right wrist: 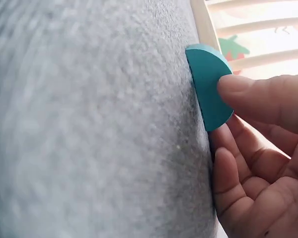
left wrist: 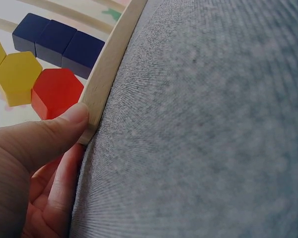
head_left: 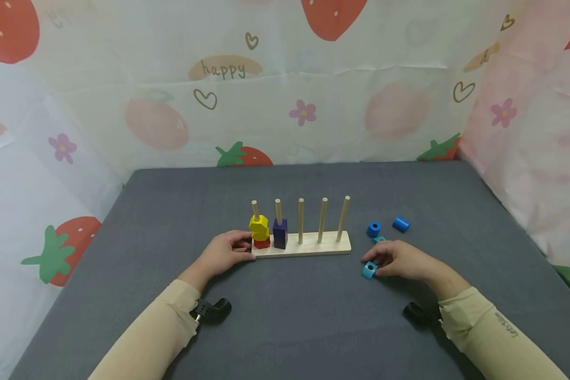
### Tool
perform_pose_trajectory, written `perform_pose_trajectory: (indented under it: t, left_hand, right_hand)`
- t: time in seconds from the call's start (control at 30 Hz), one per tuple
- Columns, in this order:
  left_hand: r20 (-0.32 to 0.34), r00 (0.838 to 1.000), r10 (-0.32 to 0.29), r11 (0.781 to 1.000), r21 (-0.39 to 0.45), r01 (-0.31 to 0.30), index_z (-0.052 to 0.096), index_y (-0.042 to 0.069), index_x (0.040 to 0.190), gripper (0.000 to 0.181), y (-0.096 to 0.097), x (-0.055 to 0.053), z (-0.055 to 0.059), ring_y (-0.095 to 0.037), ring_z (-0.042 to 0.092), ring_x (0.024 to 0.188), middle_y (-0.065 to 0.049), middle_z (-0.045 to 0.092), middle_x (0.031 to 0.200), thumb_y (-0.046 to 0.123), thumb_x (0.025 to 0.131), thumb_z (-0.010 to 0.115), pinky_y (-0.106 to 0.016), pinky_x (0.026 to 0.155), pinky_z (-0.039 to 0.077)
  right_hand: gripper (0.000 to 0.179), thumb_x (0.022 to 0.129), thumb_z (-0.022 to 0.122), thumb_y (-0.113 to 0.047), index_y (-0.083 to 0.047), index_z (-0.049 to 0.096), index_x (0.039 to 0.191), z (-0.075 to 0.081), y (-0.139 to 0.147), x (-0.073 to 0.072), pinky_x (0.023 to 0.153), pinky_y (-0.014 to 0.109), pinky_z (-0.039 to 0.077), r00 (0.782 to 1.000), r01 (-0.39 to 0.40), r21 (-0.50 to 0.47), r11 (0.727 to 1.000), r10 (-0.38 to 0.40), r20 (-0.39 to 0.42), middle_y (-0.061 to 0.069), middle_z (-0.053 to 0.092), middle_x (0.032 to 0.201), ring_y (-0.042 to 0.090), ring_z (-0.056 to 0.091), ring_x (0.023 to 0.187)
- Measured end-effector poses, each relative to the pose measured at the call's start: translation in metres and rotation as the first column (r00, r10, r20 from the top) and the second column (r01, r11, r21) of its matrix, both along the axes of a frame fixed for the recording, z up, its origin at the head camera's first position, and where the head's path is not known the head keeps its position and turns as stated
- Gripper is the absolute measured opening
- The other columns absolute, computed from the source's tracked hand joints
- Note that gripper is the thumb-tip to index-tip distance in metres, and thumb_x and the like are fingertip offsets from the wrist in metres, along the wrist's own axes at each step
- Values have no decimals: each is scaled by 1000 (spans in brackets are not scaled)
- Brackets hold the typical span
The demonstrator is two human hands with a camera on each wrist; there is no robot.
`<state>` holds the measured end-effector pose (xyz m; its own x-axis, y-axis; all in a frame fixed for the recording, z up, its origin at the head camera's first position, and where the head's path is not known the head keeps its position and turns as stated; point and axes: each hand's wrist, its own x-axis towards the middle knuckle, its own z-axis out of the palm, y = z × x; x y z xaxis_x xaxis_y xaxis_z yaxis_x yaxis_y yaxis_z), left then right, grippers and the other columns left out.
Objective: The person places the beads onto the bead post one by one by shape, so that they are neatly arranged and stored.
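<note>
At the left end of a wooden peg board (head_left: 309,247), my left hand (head_left: 225,250) grips the base, its thumb on the edge in the left wrist view. The leftmost peg carries a red hexagonal block (head_left: 262,243) beneath yellow hexagonal blocks (head_left: 258,228). Dark blue square blocks (left wrist: 54,37) are stacked on the second peg; the other three pegs are bare. Right of the board, my right hand (head_left: 404,259) pinches a light blue half-round block (right wrist: 211,89) low at the table surface. Its curved side faces the thumb in the right wrist view.
Beyond my right hand lie a blue cylinder block (head_left: 373,229) standing upright, another blue cylinder (head_left: 401,224) on its side, and a second light blue block (head_left: 379,239), partly hidden. A grey cloth covers the table (head_left: 285,316). Strawberry-print curtains (head_left: 285,95) stand behind it.
</note>
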<state>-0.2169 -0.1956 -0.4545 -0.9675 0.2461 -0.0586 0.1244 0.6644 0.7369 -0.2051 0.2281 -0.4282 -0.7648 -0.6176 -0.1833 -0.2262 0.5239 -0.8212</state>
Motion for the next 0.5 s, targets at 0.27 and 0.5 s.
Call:
perform_pose_trajectory:
  t: [0.27,0.5]
  left_hand:
    - [3,1000,-4,1000,-1,4,59,15,122,55,-1,-1,0,-12,58,94,1,60,110,34,73,76,-35,87,47]
    - [12,1000,4,1000,-2,-4,59,14,122,55,0,0,0,-13,58,93,1,61,108,33,73,76,-36,87,47]
  right_hand:
    - [17,78,71,-13,-7,66,94,2,-5,0,64,25,47,997,29,52,998,-25,-75,4,58,87,16,53,78]
    - [17,84,66,-17,-7,63,97,9,-5,-1,64,29,46,997,63,64,996,-60,-49,2,61,85,16,55,77]
